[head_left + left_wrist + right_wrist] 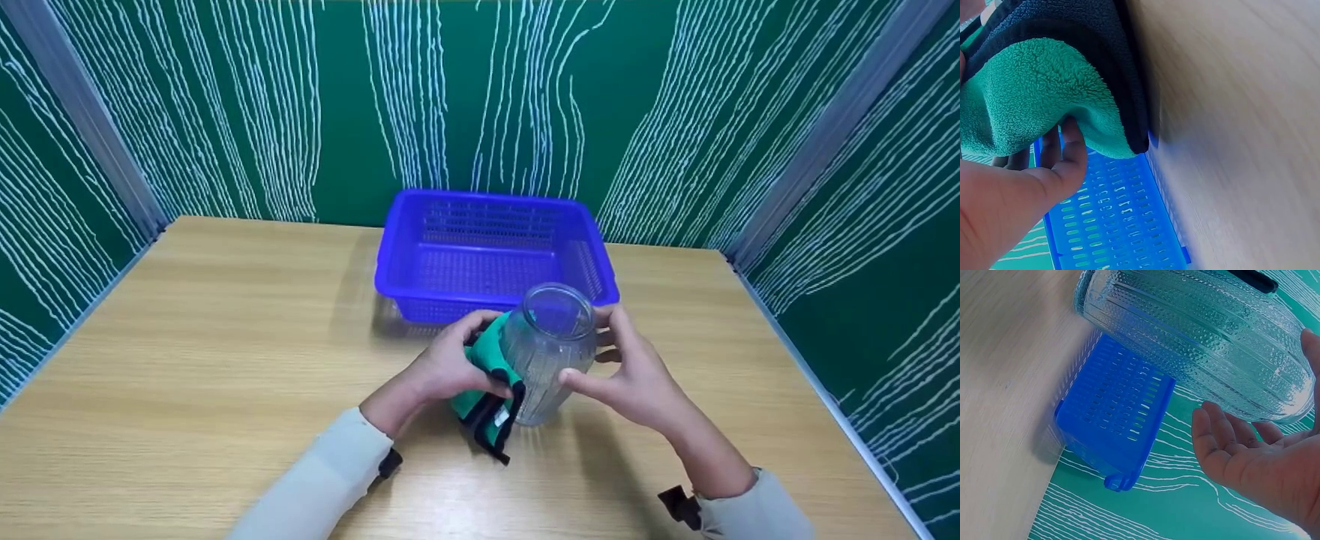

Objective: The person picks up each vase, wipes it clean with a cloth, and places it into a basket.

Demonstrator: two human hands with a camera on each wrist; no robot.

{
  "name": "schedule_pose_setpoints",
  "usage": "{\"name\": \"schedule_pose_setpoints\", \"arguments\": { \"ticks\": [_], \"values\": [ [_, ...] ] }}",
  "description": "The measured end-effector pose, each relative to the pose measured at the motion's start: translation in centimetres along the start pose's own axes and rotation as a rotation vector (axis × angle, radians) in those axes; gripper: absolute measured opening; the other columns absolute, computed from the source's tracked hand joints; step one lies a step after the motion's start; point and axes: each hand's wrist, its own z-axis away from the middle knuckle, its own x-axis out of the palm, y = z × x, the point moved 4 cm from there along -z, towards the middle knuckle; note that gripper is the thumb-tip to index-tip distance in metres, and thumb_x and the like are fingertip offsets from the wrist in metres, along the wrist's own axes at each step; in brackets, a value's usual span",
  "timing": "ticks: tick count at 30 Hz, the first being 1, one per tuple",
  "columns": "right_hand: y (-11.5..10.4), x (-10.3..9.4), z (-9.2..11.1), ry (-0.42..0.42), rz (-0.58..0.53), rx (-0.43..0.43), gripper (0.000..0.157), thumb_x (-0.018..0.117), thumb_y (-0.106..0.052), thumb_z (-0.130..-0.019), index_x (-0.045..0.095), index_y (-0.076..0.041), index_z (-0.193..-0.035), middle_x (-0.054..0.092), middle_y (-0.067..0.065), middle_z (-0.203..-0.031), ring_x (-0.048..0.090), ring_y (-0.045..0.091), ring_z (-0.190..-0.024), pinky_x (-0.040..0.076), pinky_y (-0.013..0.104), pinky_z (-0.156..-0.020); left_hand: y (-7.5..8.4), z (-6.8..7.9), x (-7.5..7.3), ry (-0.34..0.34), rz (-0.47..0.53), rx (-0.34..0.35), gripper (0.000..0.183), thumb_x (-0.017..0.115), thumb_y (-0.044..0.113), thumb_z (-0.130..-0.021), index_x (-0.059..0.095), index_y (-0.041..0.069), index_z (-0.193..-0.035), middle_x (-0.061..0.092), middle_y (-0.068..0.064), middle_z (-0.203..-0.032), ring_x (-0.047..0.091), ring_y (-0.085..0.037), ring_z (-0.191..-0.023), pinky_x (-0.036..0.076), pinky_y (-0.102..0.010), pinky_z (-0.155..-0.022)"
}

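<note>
A clear glass jar (551, 352) with a ribbed, dimpled wall stands slightly tilted between both hands, its open mouth toward the head camera. My left hand (450, 364) holds a green cloth (491, 352) with black edging against the jar's left side, thumb in front and fingers behind. In the left wrist view, the cloth (1044, 90) shows a fluffy green face and a dark face, partly hiding the fingers. My right hand (637, 375) holds the jar from the right, thumb on its near side and fingers round the back. The right wrist view shows the jar's patterned wall (1202, 337) lengthwise.
Just behind the hands, a blue plastic basket (386, 262) with slotted walls stands on the wooden table (225, 360). Green panels (345, 112) with white wavy lines enclose the back and both sides of the table.
</note>
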Motion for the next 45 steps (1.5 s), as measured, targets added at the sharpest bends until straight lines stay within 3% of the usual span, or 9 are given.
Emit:
{"name": "schedule_pose_setpoints", "arguments": {
  "ticks": [3, 8, 15, 20, 28, 35, 40, 45],
  "values": [
    [1.4, 0.2, -0.3, -0.001, 0.005, -0.016, 0.068, 0.074, -0.038, -0.066, 0.035, -0.021, -0.119, 0.051, -0.004, -0.111, 0.05, 0.014, -0.097, 0.044, 0.035, -0.079, 1.1, 0.6, -0.2, -0.011, 0.017, -0.01, 0.086, 0.088, 0.024, -0.041, 0.046, 0.039, -0.114, 0.052, 0.014, -0.11, 0.045, -0.012, -0.105, 0.034, -0.037, -0.093],
    [1.8, 0.3, -0.3, -0.012, 0.011, -0.025, 0.069, 0.072, -0.041, -0.067, 0.033, -0.022, -0.121, 0.05, -0.003, -0.114, 0.049, 0.015, -0.099, 0.044, 0.035, -0.08, 3.0, 1.4, -0.5, -0.029, 0.02, -0.03, 0.084, 0.086, 0.017, -0.047, 0.045, 0.034, -0.119, 0.051, 0.01, -0.114, 0.044, -0.013, -0.107, 0.033, -0.037, -0.094],
    [-0.8, 0.0, 0.2, 0.008, -0.018, -0.025, 0.064, 0.076, -0.022, -0.067, 0.038, -0.012, -0.117, 0.052, -0.001, -0.108, 0.05, 0.015, -0.094, 0.044, 0.037, -0.079, 1.9, 0.3, -0.5, -0.019, 0.046, 0.049, 0.085, 0.087, 0.023, -0.043, 0.046, 0.04, -0.116, 0.052, 0.014, -0.111, 0.048, -0.011, -0.103, 0.039, -0.033, -0.089],
    [0.2, 0.2, 0.0, -0.002, -0.019, -0.036, 0.065, 0.075, -0.026, -0.067, 0.038, -0.016, -0.119, 0.052, -0.003, -0.108, 0.05, 0.014, -0.095, 0.044, 0.04, -0.08, 1.4, -0.2, -0.7, -0.009, 0.048, 0.077, 0.086, 0.088, 0.029, -0.041, 0.045, 0.045, -0.115, 0.052, 0.016, -0.109, 0.048, -0.01, -0.102, 0.04, -0.033, -0.087],
    [2.2, 0.4, -0.5, -0.047, -0.028, -0.074, 0.066, 0.071, -0.036, -0.07, 0.035, -0.022, -0.124, 0.05, -0.004, -0.117, 0.05, 0.015, -0.101, 0.044, 0.042, -0.082, 4.9, 1.0, -1.3, -0.024, 0.096, 0.077, 0.083, 0.085, 0.021, -0.05, 0.044, 0.034, -0.122, 0.052, 0.014, -0.113, 0.046, -0.01, -0.107, 0.035, -0.036, -0.092],
    [0.4, 0.1, -0.2, -0.045, -0.097, -0.021, 0.066, 0.074, -0.024, -0.069, 0.04, -0.016, -0.124, 0.053, 0.001, -0.116, 0.051, 0.016, -0.102, 0.043, 0.041, -0.085, 7.0, 1.6, -1.6, -0.045, 0.112, 0.049, 0.08, 0.082, 0.02, -0.056, 0.043, 0.031, -0.124, 0.051, 0.012, -0.116, 0.046, -0.01, -0.108, 0.034, -0.038, -0.093],
    [-0.8, -0.2, -0.1, -0.041, -0.073, 0.011, 0.068, 0.075, -0.02, -0.068, 0.041, -0.015, -0.127, 0.046, 0.004, -0.117, 0.048, 0.019, -0.104, 0.044, 0.042, -0.085, 7.6, 1.7, -1.6, -0.053, 0.104, 0.016, 0.077, 0.081, 0.025, -0.058, 0.042, 0.037, -0.123, 0.05, 0.014, -0.117, 0.044, -0.011, -0.109, 0.034, -0.043, -0.092],
    [-1.1, -0.4, -0.2, -0.041, -0.04, 0.002, 0.068, 0.075, -0.017, -0.067, 0.044, -0.011, -0.127, 0.045, 0.008, -0.119, 0.044, 0.017, -0.105, 0.044, 0.041, -0.084, 7.3, 1.0, -1.4, -0.063, 0.085, 0.05, 0.079, 0.082, 0.03, -0.055, 0.042, 0.04, -0.122, 0.05, 0.015, -0.117, 0.044, -0.012, -0.109, 0.036, -0.044, -0.09]
  ]
}}
